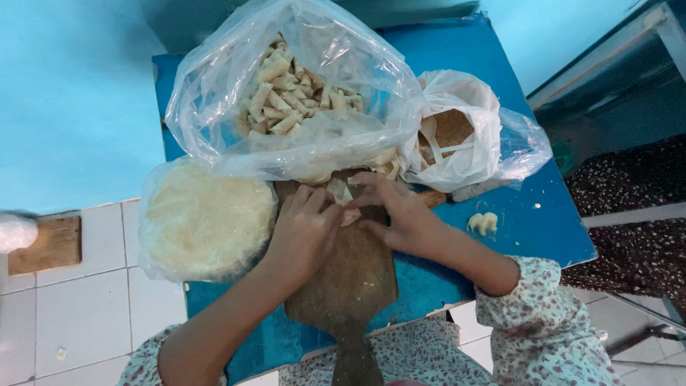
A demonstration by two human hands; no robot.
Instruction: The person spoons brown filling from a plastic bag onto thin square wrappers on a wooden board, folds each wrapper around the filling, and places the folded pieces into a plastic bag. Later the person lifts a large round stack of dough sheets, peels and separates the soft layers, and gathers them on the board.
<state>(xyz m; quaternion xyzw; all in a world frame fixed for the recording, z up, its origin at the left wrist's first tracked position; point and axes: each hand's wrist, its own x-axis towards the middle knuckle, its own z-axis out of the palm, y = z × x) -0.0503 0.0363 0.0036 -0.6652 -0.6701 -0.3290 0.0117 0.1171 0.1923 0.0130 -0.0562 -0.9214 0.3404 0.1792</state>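
Observation:
My left hand (304,232) and my right hand (391,211) meet over a wooden board (350,279) on a small blue table (529,221). Both hands pinch a small pale pastry wrapper (341,194) between their fingertips; it looks partly folded. A round stack of thin pale wrappers in clear plastic (204,218) lies just left of my left hand. Behind the hands, a large clear plastic bag (300,93) holds several small rolled pastries.
A white plastic bag with brown filling (454,132) sits right of the big bag. A small lump of pale dough (483,223) lies on the table to the right. White floor tiles (86,307) and a brown wooden square (46,245) are at the left.

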